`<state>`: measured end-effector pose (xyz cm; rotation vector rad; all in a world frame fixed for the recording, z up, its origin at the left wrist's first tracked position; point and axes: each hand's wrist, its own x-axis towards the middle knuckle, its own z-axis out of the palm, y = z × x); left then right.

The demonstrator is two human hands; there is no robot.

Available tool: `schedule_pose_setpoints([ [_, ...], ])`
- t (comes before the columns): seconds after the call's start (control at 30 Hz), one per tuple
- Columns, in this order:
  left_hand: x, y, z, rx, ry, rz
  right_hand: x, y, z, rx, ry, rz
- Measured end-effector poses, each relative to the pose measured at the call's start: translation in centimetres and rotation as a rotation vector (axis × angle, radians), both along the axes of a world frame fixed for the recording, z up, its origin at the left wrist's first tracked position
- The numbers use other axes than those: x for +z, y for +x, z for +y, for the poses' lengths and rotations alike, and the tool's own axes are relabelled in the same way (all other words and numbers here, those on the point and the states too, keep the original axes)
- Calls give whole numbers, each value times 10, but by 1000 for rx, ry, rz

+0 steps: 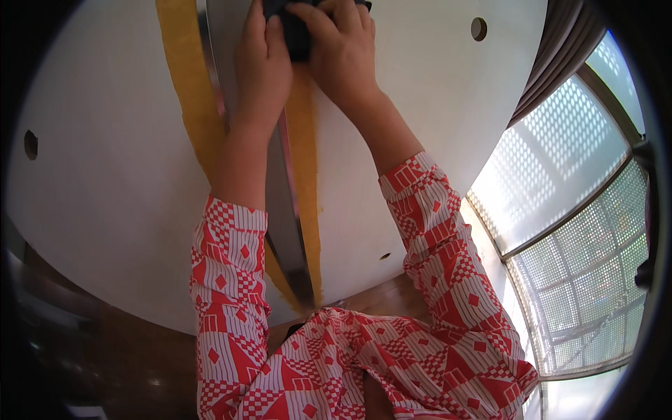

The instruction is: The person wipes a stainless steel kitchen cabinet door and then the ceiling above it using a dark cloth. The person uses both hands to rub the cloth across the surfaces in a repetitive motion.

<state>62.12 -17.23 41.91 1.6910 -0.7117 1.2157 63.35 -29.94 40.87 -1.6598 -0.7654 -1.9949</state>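
My left hand and my right hand are both at the top edge of the picture, gripping a dark, soft-looking item between them. It is partly cut off by the frame, and I cannot tell exactly what it is. Below the hands runs a long grey strip with shiny metallic edges. Yellow-brown bands, which look like tape or paper, flank it: a left band and a right band. Strip and bands lie along a large white panel. My left forearm covers part of them.
Holes pierce the panel: a left hole, an upper right hole and a small lower one. Brown flooring shows beyond its lower edge. At right are a gathered curtain and a window with perforated mesh.
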Motion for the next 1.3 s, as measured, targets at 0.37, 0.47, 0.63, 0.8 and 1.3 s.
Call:
schedule_pose_setpoints([
  [0.37, -201, -55, 13, 23, 23, 261, -196, -57, -2, 24, -123, 392],
  [0.47, -240, -78, 17, 1, 8, 323, -236, -74, 4, 60, -160, 370],
  [0.63, -201, -73, 20, -36, 70, 249, -203, -63, 4, 102, -109, 311],
  [0.8, -69, -27, 6, -23, 93, 23, -81, -22, -5, -8, 25, 126],
  [1.3, -171, -60, 27, 116, -26, -4, -150, -58, 4, 10, -74, 258],
])
